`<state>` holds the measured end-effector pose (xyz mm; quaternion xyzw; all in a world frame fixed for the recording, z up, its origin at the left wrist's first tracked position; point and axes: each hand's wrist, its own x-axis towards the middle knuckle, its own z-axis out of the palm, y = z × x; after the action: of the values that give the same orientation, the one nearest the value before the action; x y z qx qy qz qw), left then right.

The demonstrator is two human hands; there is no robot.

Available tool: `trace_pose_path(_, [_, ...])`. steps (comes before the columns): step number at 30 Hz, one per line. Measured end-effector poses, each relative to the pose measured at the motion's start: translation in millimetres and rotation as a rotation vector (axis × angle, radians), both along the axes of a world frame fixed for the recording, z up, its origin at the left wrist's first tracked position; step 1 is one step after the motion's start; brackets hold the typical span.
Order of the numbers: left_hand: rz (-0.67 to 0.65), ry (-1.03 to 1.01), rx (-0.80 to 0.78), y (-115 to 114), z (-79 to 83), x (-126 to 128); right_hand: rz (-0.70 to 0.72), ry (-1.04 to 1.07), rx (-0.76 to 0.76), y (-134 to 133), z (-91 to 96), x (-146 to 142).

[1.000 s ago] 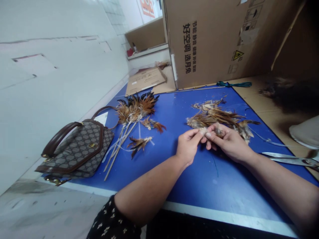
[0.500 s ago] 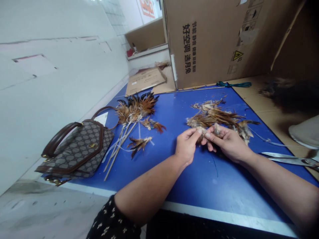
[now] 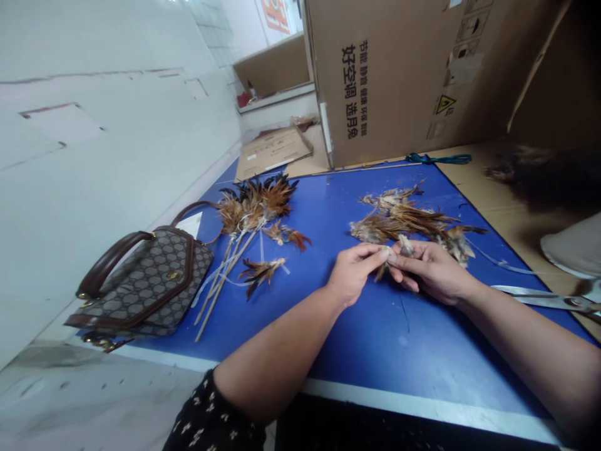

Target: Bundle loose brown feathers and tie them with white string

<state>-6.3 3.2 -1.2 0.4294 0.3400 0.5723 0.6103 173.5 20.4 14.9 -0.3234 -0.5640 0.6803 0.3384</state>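
Thumb against fingers, my left hand (image 3: 353,270) pinches a small brown feather (image 3: 381,272) that hangs below the fingertips. My right hand (image 3: 429,268) meets it there, closed, with a tuft of pale fluffy feather (image 3: 405,245) sticking up between thumb and fingers. Where the fingertips touch, the quill ends are hidden. Just behind the hands lies a pile of loose brown feathers (image 3: 404,216) on the blue table (image 3: 338,357). To the left rest several feather bunches (image 3: 256,210) tied on pale sticks (image 3: 220,288), with a small separate feather bunch (image 3: 261,273) nearer me.
A patterned handbag (image 3: 154,275) stands at the left. Large scissors (image 3: 539,297) lie beside my right forearm. At the back stands a big cardboard box (image 3: 399,81), with a teal cord (image 3: 436,159) at its foot. A white container (image 3: 573,247) is at the right edge.
My left hand has moved slightly down, and its fingertips now press closer to those of my right hand. The feather between them hangs lower. The table items have not moved.
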Motion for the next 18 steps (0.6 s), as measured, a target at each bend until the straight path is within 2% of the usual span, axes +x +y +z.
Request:
trace_pose_path(3, [-0.031,0.012,0.055,-1.0,0.9,0.4,0.028,0.003,0.020,-0.8,-0.6,0.3])
trace_pose_path(7, [0.000,-0.146,-0.043,1.4,6.4,0.0,0.035,-0.011,0.045,-0.6,-1.0,1.5])
trace_pose_path(11, [0.264,-0.309,-0.131,13.7,13.0,-8.7,0.010,-0.030,0.081,1.3,0.3,1.8])
trace_pose_path(14, [0.422,-0.321,-0.168,19.6,10.7,-11.6,-0.063,0.026,0.108,1.4,1.0,0.0])
trace_pose_path(16, [0.388,-0.231,-0.142,17.4,4.8,-7.8,-0.132,0.062,0.103,1.2,-0.3,-1.4])
trace_pose_path(18, [0.298,-0.117,-0.090,11.3,-2.2,-0.7,-0.195,0.052,0.124,1.5,-3.1,-2.3])
